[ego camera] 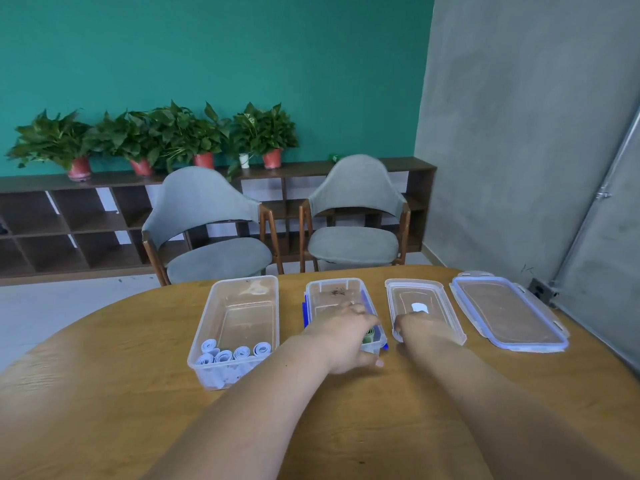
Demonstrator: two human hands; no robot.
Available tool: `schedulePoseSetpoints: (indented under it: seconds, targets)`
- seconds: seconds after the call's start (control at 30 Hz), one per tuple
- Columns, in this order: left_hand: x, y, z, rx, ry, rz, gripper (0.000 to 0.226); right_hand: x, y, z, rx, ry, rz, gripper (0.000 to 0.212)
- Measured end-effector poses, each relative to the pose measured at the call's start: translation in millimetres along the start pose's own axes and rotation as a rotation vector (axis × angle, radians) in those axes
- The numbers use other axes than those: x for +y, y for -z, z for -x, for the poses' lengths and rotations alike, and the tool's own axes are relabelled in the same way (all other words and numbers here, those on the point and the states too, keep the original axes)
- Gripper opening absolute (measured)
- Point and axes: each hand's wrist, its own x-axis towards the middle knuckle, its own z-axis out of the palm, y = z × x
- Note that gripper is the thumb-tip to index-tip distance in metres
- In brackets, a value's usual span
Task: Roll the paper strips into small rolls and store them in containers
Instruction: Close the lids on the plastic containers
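A clear middle container (334,289) with blue clips stands on the table. My left hand (346,336) reaches over its near wall, fingers inside and thumb spread outside on the table. A green paper roll (370,336) lies in the near right corner under those fingers. My right hand (417,327) curls its fingers over the near left edge of a clear lid (446,306). A small white paper piece (420,307) lies on that lid just past the fingertips. The left container (242,289) holds several pale blue paper rolls (228,355) at its near end.
A larger lid with a blue seal (509,313) lies at the far right of the round wooden table (104,393). Two grey chairs (353,216) stand behind the table. A low shelf with potted plants (173,140) runs along the green wall.
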Motion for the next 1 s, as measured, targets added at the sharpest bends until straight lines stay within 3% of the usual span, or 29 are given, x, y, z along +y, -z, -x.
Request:
schedulePoseSetpoints:
  seconds: [0.33, 0.43, 0.53, 0.67, 0.8, 1.0]
  targets:
    - [6.3, -3.2, 6.7, 0.027, 0.056, 0.045, 0.069, 1.9, 2.5, 12.8, 0.144, 0.113, 0.274, 0.047]
    - [5.0, -0.1, 7.9, 0.063, 0.099, 0.096, 0.067, 5.3, 26.3, 17.7, 0.255, 0.036, 0.266, 0.052]
    - [4.6, 11.6, 12.1, 0.116, 0.137, 0.15, 0.064, 7.9, 53.6, 22.4, 0.41, -0.041, 0.197, 0.044]
    - [1.7, 24.9, 16.5, 0.18, 0.197, 0.208, 0.052, 1.5, 85.1, 25.1, 0.551, -0.039, -0.005, 0.035]
    - [-4.7, 27.7, 18.2, 0.329, 0.308, 0.335, 0.039, -16.4, 103.5, 41.5, 0.807, 0.054, -0.424, 0.005]
    - [-5.2, 41.1, 23.9, 0.382, 0.493, 0.54, 0.043, -52.9, 116.4, 75.7, 0.844, 0.119, -1.117, 0.017]
